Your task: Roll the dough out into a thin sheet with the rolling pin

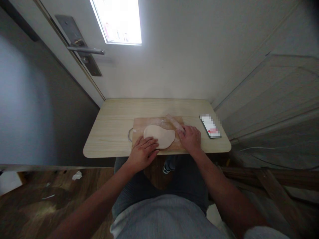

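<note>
A flat, rounded sheet of dough (161,134) lies on a wooden cutting board (139,124) dusted with flour. My left hand (144,151) rests on the dough's left front edge, fingers stretched out over it. At the right end of the board, my right hand (190,137) is closed around the near end of a floury rolling pin (175,122). The pin slants away to the back left, beside the dough. My palm hides its near end.
The board lies on a small pale wooden table (112,114), its metal handle (129,134) at the left. A phone (210,126) lies to the right. Behind the table stands a white door with a lever handle (86,50) and a bright window (122,20).
</note>
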### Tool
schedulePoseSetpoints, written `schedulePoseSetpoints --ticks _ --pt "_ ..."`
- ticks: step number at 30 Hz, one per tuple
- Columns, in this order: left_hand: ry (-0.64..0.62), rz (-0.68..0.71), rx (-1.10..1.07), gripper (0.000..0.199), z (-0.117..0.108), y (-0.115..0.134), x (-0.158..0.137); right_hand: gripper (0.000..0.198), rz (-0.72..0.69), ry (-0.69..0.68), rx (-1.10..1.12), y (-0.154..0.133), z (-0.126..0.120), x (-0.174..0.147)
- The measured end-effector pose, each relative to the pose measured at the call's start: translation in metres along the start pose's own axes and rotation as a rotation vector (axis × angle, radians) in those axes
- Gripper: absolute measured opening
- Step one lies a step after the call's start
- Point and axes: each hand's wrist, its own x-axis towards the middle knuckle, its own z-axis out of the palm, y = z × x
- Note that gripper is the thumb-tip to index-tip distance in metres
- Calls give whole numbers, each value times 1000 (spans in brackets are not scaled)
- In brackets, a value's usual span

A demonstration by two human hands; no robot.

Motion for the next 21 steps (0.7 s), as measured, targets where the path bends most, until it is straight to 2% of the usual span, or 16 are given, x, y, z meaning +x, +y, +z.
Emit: schedulePoseSetpoints --ticks 4,7,13,15,17,21 --pt "21 -86 -7 30 7 12 -8 37 -79 -44 48 -13 -11 -3" --pt "58 -117 -64 25 3 8 -5 34 -182 -103 82 -26 -18 -7" --pt "333 -256 -45 33 -10 -18 35 29 -268 -173 48 -45 -21 -6" --pt "288 -288 1 39 -7 -24 54 29 -277 -182 39 -49 -20 -4" --pt "175 -306 57 42 -2 -29 69 30 -280 -188 39 -50 -19 -3" --pt "-4 -347 135 47 9 -35 81 34 -245 -159 37 -39 -20 -5"
